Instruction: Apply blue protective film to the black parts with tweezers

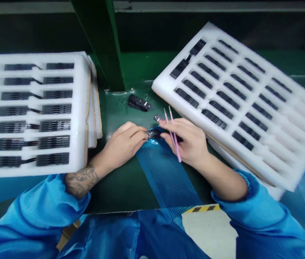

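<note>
My left hand is closed in a pinch on a small black part over the top end of a blue perforated strip. My right hand meets it from the right, fingertips on the same part, and also holds pink tweezers that lie across its fingers with the tips pointing away. A second small black part lies just beyond my fingers. Both arms wear blue sleeves.
A white foam tray with rows of black parts sits at the left on a stack. Another foam tray lies tilted at the right. A black pile of parts rests near a green post. The green bench edge carries yellow-black tape.
</note>
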A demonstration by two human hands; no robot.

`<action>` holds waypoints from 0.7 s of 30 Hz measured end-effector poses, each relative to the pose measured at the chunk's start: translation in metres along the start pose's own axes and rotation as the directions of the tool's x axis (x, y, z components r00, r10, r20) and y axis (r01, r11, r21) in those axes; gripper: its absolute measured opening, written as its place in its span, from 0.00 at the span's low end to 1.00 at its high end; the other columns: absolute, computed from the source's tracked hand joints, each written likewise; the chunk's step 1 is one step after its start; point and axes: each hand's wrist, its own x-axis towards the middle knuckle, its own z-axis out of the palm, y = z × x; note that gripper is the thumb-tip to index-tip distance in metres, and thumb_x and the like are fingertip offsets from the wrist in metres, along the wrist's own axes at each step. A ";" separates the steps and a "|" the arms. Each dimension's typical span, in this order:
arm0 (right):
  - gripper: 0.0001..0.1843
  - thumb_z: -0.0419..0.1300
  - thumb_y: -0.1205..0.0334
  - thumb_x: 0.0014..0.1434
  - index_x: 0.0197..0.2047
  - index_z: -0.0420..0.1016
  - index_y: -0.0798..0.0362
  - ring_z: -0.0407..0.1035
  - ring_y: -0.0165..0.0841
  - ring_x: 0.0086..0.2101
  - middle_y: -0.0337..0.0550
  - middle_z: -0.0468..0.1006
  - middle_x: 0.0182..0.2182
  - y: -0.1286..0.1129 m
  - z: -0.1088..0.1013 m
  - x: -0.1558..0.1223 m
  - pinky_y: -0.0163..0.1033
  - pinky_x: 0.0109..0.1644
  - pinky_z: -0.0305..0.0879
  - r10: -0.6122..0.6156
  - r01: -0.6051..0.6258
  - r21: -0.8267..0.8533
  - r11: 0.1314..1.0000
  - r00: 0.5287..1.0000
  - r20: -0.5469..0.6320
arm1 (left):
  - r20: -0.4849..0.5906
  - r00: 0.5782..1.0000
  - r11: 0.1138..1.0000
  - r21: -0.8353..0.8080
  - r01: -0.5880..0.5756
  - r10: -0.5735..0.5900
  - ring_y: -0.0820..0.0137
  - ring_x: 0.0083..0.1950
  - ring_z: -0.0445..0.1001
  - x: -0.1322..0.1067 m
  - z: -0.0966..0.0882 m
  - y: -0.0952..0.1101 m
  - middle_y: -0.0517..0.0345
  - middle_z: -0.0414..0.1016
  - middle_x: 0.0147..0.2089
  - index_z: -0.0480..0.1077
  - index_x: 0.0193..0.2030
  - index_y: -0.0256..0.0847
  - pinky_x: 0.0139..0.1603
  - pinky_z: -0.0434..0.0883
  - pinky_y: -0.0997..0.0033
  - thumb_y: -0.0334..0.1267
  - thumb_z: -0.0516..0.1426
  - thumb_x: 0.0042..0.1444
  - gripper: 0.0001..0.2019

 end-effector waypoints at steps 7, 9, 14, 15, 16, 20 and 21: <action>0.22 0.61 0.68 0.66 0.62 0.73 0.46 0.80 0.37 0.47 0.45 0.84 0.50 0.004 -0.006 -0.001 0.46 0.54 0.77 0.164 -0.165 0.160 0.973 0.986 0.018 | -0.017 0.998 0.998 0.021 0.055 -0.054 0.65 0.48 0.76 0.000 0.000 0.000 0.51 0.80 0.48 0.72 0.46 0.36 0.51 0.76 0.62 0.34 0.58 0.66 0.05; 0.13 0.64 0.68 0.63 0.51 0.78 0.49 0.79 0.39 0.48 0.48 0.84 0.48 0.005 -0.003 0.001 0.47 0.55 0.76 0.037 -0.042 0.096 0.994 0.998 0.048 | -0.009 1.000 1.000 0.018 0.012 -0.012 0.65 0.49 0.75 0.000 0.000 -0.001 0.52 0.80 0.49 0.72 0.46 0.37 0.51 0.76 0.63 0.34 0.58 0.66 0.04; 0.06 0.67 0.69 0.61 0.40 0.76 0.49 0.78 0.40 0.44 0.43 0.85 0.43 0.001 -0.002 0.002 0.47 0.45 0.73 -0.122 0.140 -0.089 0.986 0.975 0.188 | 0.008 0.999 0.999 -0.031 -0.044 0.044 0.65 0.49 0.75 0.000 0.000 -0.001 0.52 0.80 0.48 0.72 0.44 0.37 0.53 0.75 0.64 0.34 0.58 0.66 0.03; 0.06 0.67 0.69 0.61 0.39 0.75 0.49 0.78 0.39 0.42 0.41 0.86 0.41 0.000 -0.004 0.002 0.46 0.43 0.72 -0.123 0.148 -0.125 0.981 0.974 0.191 | 0.008 0.999 0.999 -0.033 -0.038 0.038 0.65 0.49 0.75 -0.001 0.000 -0.001 0.52 0.80 0.48 0.72 0.44 0.37 0.53 0.75 0.64 0.34 0.58 0.66 0.04; 0.07 0.67 0.69 0.60 0.38 0.74 0.49 0.78 0.38 0.41 0.41 0.86 0.40 -0.002 -0.007 0.002 0.45 0.42 0.71 -0.118 0.148 -0.157 0.977 0.975 0.188 | 0.007 1.000 0.999 -0.034 -0.023 0.024 0.65 0.49 0.75 -0.001 0.000 -0.001 0.52 0.80 0.48 0.72 0.44 0.37 0.53 0.75 0.64 0.34 0.58 0.67 0.04; 0.08 0.68 0.69 0.58 0.36 0.74 0.50 0.78 0.38 0.38 0.44 0.85 0.39 -0.007 -0.020 0.005 0.44 0.42 0.73 -0.055 0.078 -0.324 0.943 0.995 0.080 | 0.005 0.999 0.998 -0.040 0.051 -0.051 0.65 0.49 0.75 -0.001 0.000 0.000 0.52 0.79 0.46 0.72 0.45 0.36 0.52 0.76 0.64 0.34 0.57 0.67 0.05; 0.07 0.68 0.69 0.58 0.36 0.74 0.50 0.78 0.38 0.38 0.45 0.85 0.39 -0.007 -0.022 0.006 0.44 0.41 0.74 -0.046 0.064 -0.385 0.921 0.997 0.058 | -0.001 0.999 0.998 -0.041 0.051 -0.051 0.65 0.49 0.76 -0.001 0.000 0.000 0.53 0.79 0.46 0.72 0.44 0.36 0.52 0.75 0.64 0.34 0.57 0.67 0.04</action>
